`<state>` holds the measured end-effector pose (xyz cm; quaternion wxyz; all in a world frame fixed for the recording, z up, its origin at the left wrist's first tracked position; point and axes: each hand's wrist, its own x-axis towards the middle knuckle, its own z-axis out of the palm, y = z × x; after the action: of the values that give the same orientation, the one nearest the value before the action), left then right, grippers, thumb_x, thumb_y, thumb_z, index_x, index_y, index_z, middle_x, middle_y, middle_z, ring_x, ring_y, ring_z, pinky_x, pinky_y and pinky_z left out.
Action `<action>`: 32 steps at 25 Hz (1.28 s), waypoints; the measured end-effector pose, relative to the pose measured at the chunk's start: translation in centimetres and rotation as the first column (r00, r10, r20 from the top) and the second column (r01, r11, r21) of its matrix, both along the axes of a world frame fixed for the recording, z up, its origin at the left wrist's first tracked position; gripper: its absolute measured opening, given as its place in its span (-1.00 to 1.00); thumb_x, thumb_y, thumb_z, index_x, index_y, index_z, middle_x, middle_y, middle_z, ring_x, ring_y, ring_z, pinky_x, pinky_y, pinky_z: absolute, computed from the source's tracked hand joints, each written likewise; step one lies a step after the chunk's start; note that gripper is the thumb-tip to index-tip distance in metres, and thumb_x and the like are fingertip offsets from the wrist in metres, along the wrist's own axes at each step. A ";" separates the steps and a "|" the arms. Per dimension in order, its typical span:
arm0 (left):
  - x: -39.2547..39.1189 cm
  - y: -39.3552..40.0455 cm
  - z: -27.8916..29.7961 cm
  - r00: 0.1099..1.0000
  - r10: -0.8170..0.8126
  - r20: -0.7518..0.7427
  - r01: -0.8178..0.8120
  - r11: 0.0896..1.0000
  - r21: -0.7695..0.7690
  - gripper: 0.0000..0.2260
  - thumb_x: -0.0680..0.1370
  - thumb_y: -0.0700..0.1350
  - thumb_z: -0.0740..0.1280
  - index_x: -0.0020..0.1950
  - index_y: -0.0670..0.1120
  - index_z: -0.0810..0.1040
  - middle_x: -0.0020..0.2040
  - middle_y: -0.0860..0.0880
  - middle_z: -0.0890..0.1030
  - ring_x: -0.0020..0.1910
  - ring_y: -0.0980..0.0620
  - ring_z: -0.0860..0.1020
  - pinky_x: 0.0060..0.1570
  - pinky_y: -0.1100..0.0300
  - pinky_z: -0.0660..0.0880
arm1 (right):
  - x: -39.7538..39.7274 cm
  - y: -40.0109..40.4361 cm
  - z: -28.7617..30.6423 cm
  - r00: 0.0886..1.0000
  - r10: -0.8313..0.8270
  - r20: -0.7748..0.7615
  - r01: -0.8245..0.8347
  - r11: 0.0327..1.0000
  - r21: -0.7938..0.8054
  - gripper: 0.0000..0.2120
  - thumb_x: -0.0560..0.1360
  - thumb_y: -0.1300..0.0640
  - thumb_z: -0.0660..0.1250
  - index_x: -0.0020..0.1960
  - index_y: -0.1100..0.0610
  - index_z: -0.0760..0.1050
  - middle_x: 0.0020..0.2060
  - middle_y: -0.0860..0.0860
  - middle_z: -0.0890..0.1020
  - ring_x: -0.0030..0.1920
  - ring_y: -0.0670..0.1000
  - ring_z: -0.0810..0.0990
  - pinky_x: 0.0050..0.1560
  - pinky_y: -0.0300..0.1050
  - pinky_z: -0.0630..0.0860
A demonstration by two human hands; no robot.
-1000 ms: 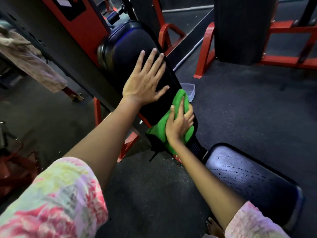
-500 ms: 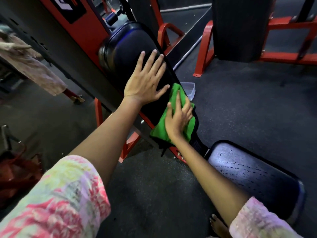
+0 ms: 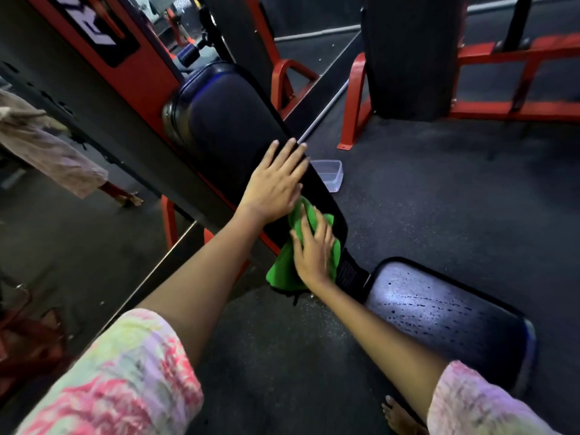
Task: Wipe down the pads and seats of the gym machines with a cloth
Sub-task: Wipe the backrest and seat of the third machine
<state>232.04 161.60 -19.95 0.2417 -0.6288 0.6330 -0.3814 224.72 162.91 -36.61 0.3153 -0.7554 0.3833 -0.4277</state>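
**Cloth on the lower back pad, both hands down**

We see the green cloth bunched against the lower end of the black back pad, which slopes from upper left down toward the seat. Our right hand lies on top of the cloth with its fingers spread and fairly straight, pressing it onto the pad; the grip is apart, flat on the fabric rather than curled round it. The hand is slightly blurred, so we cannot tell more about how each finger sits. Part of the cloth hangs past the pad's lower left edge.

Our left hand rests flat on the same pad just above the cloth, fingers straight and close together, pointing up the slope; its grip is apart too and holds nothing. The heel of that hand is right beside the cloth's upper edge.

The seat sits below and to the right of the pad's lower end, its surface shining under a bright patch of light and speckled with dark marks. A clear plastic container stands on the dark floor just beyond the pad's right edge. Red machine frames rise further back. A bare foot shows near the bottom edge, and patterned sleeves cover both upper arms.
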 end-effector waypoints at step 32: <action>1.6 0.2 -2.4 0.989 -0.056 0.137 0.051 0.998 0.037 -0.46 0.57 0.11 -0.06 0.36 -0.16 0.44 0.39 -0.14 0.42 0.40 -0.18 0.35 0.37 -0.13 0.12 | -1.8 -2.0 -7.1 0.997 -0.058 -0.045 0.072 0.874 0.481 -0.50 0.56 -0.07 0.13 0.43 0.11 0.31 0.34 0.17 0.41 0.25 0.23 0.40 0.17 0.09 0.38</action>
<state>233.67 161.81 -22.30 0.2848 -0.5796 0.6378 -0.4198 222.95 160.95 -43.75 0.4735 -0.6459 0.5075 -0.3180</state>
